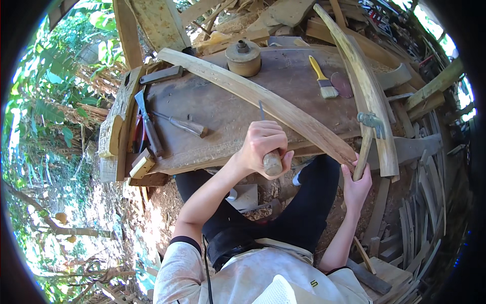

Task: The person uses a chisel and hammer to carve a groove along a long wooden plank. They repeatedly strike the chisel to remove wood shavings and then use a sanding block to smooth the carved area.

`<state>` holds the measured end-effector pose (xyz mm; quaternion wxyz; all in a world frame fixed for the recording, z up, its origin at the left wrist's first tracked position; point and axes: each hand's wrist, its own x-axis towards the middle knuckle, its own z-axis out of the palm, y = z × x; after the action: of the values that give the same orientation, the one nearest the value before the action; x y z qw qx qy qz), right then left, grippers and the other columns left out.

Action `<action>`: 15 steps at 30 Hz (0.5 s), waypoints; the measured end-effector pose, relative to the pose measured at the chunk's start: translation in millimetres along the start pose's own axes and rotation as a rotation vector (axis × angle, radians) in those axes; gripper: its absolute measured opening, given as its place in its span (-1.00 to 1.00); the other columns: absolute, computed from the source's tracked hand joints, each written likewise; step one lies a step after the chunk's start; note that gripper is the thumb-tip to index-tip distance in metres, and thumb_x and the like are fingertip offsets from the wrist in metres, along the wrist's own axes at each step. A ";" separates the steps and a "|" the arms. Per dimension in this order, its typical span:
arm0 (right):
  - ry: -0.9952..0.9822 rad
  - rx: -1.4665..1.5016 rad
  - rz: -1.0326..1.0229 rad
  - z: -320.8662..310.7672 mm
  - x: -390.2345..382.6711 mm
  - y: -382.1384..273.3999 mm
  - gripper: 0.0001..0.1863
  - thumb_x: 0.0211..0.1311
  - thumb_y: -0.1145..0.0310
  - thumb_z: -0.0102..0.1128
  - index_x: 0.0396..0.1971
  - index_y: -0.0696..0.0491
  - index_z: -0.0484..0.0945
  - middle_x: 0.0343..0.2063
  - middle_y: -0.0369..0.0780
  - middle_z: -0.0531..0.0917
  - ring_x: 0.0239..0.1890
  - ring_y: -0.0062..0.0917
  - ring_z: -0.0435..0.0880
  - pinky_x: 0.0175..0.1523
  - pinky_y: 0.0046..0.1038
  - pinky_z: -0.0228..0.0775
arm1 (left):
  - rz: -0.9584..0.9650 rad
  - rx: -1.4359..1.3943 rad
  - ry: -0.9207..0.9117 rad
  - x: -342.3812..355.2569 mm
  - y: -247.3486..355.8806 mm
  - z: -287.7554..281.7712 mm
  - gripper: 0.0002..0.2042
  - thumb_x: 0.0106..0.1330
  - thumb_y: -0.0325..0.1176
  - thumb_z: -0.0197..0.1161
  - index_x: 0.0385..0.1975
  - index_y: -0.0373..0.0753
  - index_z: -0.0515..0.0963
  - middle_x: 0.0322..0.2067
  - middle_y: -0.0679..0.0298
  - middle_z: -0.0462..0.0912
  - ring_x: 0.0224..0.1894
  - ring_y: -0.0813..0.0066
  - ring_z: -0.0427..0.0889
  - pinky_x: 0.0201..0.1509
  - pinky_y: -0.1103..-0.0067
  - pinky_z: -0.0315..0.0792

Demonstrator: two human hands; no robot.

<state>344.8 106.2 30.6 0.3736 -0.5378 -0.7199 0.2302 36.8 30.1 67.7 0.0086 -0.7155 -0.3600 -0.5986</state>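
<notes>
My left hand (263, 147) is wrapped round a chisel (272, 163) with a worn wooden handle. Its thin blade points away from me and shows beside the near edge of a long, gently curved wooden strip (243, 90). I cannot tell whether the blade touches the wood. Crossing the workbench (202, 101) diagonally, the strip runs from the far left to my right hand (357, 185). That hand is closed on the wooden handle of a hammer (363, 157), next to the strip's near end. The hammer's greenish metal head points away from me.
Left on the bench lie a second chisel (185, 124), a wide-bladed tool (147, 121), red-handled pliers (137, 134) and a dark block (161, 75). A round pot-like object (243, 60) and a yellow-handled brush (324, 81) lie farther back. Another curved timber (372, 96) and scrap wood border the right.
</notes>
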 end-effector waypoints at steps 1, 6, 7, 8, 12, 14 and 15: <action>0.004 -0.017 -0.041 -0.6 1.1 0.8 -0.49 0.14 0.27 0.59 0.01 0.16 0.59 -0.11 -0.14 0.73 -0.03 -0.25 0.72 0.11 -0.24 0.48 | 0.003 0.008 -0.002 0.6 0.5 1.6 -0.73 -0.19 -0.55 0.35 -0.72 -0.14 0.32 -0.74 0.30 0.39 -0.70 0.25 0.39 -0.59 0.43 0.27; -0.092 -0.153 0.053 -7.6 5.2 -12.7 -0.55 0.13 0.31 0.59 -0.12 0.20 0.54 -0.21 -0.06 0.75 -0.14 -0.23 0.75 0.01 -0.24 0.51 | 0.023 0.058 -0.099 -6.8 -2.4 12.2 -0.74 -0.19 -0.47 0.38 -0.69 -0.14 0.33 -0.72 0.29 0.40 -0.67 0.22 0.44 -0.55 0.39 0.31; -0.069 -0.182 0.032 -5.4 4.9 -9.8 -0.56 0.13 0.34 0.59 -0.14 0.20 0.53 -0.26 -0.06 0.75 -0.19 -0.26 0.76 -0.02 -0.26 0.51 | 0.036 0.064 -0.119 -7.4 -3.4 16.3 -0.73 -0.20 -0.44 0.39 -0.69 -0.14 0.34 -0.72 0.28 0.40 -0.66 0.21 0.45 -0.54 0.38 0.33; -0.061 -0.172 0.019 -4.6 3.7 -7.7 -0.56 0.13 0.34 0.59 -0.14 0.20 0.53 -0.26 -0.06 0.75 -0.19 -0.24 0.76 -0.01 -0.26 0.52 | 0.049 0.069 -0.140 -8.5 -4.7 18.3 -0.72 -0.20 -0.41 0.41 -0.68 -0.14 0.35 -0.71 0.28 0.41 -0.65 0.20 0.46 -0.53 0.37 0.34; -0.027 -0.106 -0.026 2.6 -8.8 -1.7 -0.52 0.15 0.31 0.58 -0.04 0.21 0.56 -0.16 -0.02 0.76 -0.07 -0.16 0.77 0.06 -0.28 0.53 | 0.106 0.072 -0.175 -6.5 -8.7 20.6 -0.73 -0.18 -0.50 0.39 -0.67 -0.13 0.35 -0.71 0.34 0.38 -0.67 0.31 0.41 -0.58 0.44 0.29; -0.015 -0.100 -0.082 7.9 -11.1 1.7 -0.46 0.17 0.27 0.56 0.08 0.18 0.57 -0.05 -0.01 0.75 0.03 -0.13 0.75 0.12 -0.26 0.54 | 0.135 0.103 -0.175 -5.8 -8.7 19.6 -0.73 -0.17 -0.49 0.40 -0.66 -0.13 0.36 -0.70 0.34 0.37 -0.67 0.32 0.41 -0.57 0.45 0.30; -0.009 -0.120 -0.125 9.9 -11.7 2.7 -0.42 0.18 0.24 0.54 0.15 0.15 0.56 0.02 -0.02 0.73 0.08 -0.11 0.73 0.14 -0.24 0.55 | 0.151 0.115 -0.180 -3.9 -6.9 19.2 -0.74 -0.16 -0.48 0.40 -0.66 -0.14 0.36 -0.70 0.35 0.36 -0.67 0.32 0.40 -0.57 0.45 0.30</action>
<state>340.3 96.7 19.1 0.3510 -0.5120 -0.7663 0.1655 49.4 41.8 55.9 0.0623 -0.7896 -0.3383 -0.5081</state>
